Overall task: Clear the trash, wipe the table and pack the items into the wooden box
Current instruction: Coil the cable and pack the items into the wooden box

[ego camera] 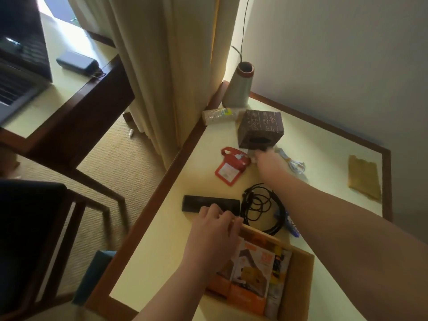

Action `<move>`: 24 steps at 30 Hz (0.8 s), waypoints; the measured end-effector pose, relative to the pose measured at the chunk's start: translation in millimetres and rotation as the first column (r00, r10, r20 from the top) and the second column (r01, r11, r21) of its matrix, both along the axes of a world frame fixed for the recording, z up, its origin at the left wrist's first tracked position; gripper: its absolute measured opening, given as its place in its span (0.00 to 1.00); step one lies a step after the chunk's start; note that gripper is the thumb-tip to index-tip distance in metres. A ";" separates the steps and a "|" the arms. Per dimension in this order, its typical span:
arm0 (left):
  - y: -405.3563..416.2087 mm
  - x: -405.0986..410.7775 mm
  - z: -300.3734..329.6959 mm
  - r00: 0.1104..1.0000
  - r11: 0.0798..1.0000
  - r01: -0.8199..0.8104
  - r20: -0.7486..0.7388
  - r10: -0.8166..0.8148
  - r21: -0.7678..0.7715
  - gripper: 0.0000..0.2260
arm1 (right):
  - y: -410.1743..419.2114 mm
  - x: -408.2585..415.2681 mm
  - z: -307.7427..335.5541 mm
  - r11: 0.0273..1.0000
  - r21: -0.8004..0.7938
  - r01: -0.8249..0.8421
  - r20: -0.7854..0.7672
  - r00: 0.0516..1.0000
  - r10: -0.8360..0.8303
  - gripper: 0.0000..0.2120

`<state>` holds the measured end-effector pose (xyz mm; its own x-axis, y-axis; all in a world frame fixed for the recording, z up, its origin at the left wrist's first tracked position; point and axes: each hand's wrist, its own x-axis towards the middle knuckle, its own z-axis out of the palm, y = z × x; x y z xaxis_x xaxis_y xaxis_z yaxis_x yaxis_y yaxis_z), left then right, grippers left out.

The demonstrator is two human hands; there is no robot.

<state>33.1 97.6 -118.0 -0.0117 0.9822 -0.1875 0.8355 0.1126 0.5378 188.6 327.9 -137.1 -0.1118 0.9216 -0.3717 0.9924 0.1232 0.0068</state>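
- A cream-topped desk with a dark wooden rim carries everything; the view looks down on it from above.
- The wooden box sits open at the desk's near edge, its long axis running from the near-left toward the far-right. Orange and white booklets lie flat inside it.
- The left hand rests on the far-left corner of the wooden box with its fingers curled over the rim; its fingertips lie just beside a black rectangular case.
- The black case lies flat, its long axis running parallel to the desk's near edge, close to the left edge.
- A tangle of black cable lies just right of the case, touching the box's far side. A small blue item pokes out from under the right forearm there; what it is cannot be told.
- The right hand reaches to the far half of the desk. Its fingers are hidden by blur, so its grip cannot be told; it sits at the base of a brown patterned tissue box.
- The tissue box is tipped so its oval opening faces the viewer.
- A red card holder lies just left of the right hand, and a pale cord just right of it.
- A stack of paper cups lies on its side at the far-left corner, beside a grey vase.
- A yellow-brown cloth lies flat by the right edge, well apart from the rest.
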 end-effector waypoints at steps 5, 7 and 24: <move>-1.5 -1.4 2.0 1.000 0.999 0.019 -0.013 -0.019 0.036 0.16 | -44.7 33.9 21.3 0.916 0.100 0.388 -0.198 0.910 -0.364 0.13; -1.0 -1.2 2.0 0.999 0.999 0.025 -0.030 -0.024 0.036 0.16 | -83.7 48.1 49.8 0.861 0.104 0.498 -0.314 0.838 -0.447 0.15; -2.4 1.7 -4.4 0.998 0.997 0.019 -0.061 -0.014 0.077 0.17 | -338.0 29.3 74.5 0.836 -0.071 0.544 -0.043 0.836 -0.547 0.20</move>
